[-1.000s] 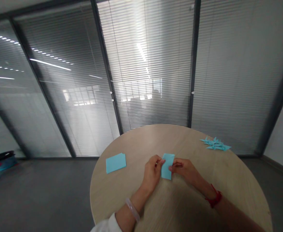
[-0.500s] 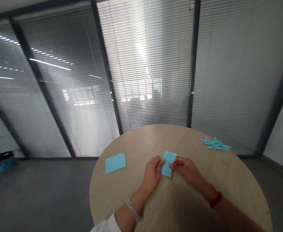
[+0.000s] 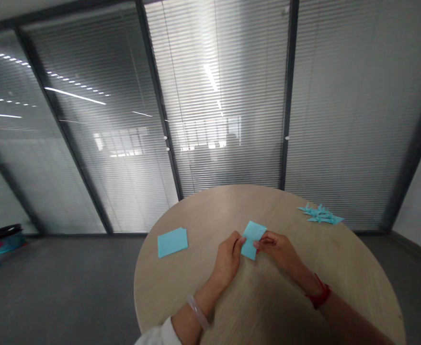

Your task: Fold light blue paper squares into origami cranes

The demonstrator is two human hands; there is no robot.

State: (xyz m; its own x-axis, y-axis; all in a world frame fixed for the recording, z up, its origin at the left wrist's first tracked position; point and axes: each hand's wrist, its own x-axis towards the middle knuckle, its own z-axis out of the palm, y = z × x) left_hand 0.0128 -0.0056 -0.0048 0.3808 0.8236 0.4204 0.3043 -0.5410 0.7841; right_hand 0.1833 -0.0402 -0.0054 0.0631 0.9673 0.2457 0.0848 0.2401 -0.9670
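Note:
Between my hands, above the table's middle, is a small light-blue sheet of folded paper [image 3: 252, 238]. My left hand [image 3: 229, 251] pinches its left edge, with the thumb on top. From the other side my right hand [image 3: 275, 247] grips the right edge between thumb and fingers. The paper's upper part leans to the right. A stack of flat light-blue paper [image 3: 173, 242] lies to the left of my left hand. Folded light-blue paper pieces [image 3: 321, 213], pointed like cranes, are heaped beyond my right hand.
The round wooden table [image 3: 210, 206] stands close to a glass partition with blinds [image 3: 228, 158]. Blue and red bins or bags [image 3: 2, 242] rest on the grey floor [image 3: 77, 287] at far left. A white wall [image 3: 420, 206] rises at the right.
The paper's upper part has shifted slightly up and to the right, and its outline looks more bent. Both hands keep hold of it in nearly the same place.

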